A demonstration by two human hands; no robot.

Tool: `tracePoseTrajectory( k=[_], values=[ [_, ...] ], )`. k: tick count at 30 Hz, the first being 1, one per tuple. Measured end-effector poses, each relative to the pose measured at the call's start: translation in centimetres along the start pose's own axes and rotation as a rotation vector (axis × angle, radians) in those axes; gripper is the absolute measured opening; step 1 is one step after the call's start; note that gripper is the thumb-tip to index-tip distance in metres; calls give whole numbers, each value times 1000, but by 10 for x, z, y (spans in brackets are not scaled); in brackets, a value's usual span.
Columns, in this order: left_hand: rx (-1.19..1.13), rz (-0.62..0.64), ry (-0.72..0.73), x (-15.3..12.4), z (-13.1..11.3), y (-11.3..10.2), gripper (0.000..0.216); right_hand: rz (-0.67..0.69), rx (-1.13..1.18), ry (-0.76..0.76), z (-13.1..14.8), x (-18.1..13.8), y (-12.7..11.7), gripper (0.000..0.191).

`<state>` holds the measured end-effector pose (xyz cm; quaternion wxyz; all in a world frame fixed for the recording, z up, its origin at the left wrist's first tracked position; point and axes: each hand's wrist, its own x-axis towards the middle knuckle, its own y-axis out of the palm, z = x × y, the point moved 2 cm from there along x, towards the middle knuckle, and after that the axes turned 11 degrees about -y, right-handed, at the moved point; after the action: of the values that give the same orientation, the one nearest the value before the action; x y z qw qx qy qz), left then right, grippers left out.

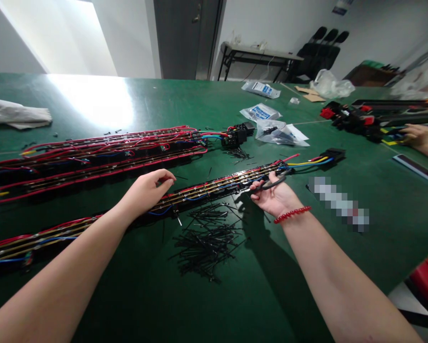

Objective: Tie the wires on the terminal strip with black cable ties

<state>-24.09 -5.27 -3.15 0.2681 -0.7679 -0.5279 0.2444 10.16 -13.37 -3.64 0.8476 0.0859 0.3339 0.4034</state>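
Wiring point(56, 239) in red, blue and gold ran along the near strip point(214, 188), which lay aslant on the worktop point(135, 290), passing from the left edge of view beneath the left forearm to the right hand; its long body looked stiff and fairly light, its exposed wires fragile, so a hold under the black edges, well spaced, seemed safer than a pull on the leads point(310, 164) or black connector point(334, 156); the left hand point(151, 188) hung at its middle, fingers curled towards the thumb, though whether they pinched anything I could not tell; the right hand point(276, 196) was closed around a dark-handled tool point(277, 182) by the strip's right end; the worktop, green, smooth and glossy, carried a pale cloth point(17, 113), other wired strips point(128, 167), slender black ties point(207, 245), plastic bags point(280, 132) and, far right, a co-worker's hand point(421, 136); beyond stood a grey door point(181, 38), a side table point(262, 51) and black chairs point(316, 56).
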Motion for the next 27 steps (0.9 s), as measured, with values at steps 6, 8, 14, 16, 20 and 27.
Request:
tracePoseTrajectory(
  k=[6,8,14,16,20,27],
  values=[
    [2,-5,4,-1,0,0,26,-28,27,-139,-5,-2,-2,37],
    [5,-8,12,-1,-1,0,27,-24,34,-156,-5,-5,-5,37],
    [9,-11,-4,-1,-2,0,27,58,38,-107,1,-31,-16,40],
    [2,-6,-13,-1,-2,0,26,120,23,-50,3,-46,-17,50],
    [-5,-4,-20,-2,-2,0,24,235,7,56,5,-73,-23,60],
    [-16,7,-21,-1,1,0,24,229,-231,168,17,-93,-62,48]
  ],
)
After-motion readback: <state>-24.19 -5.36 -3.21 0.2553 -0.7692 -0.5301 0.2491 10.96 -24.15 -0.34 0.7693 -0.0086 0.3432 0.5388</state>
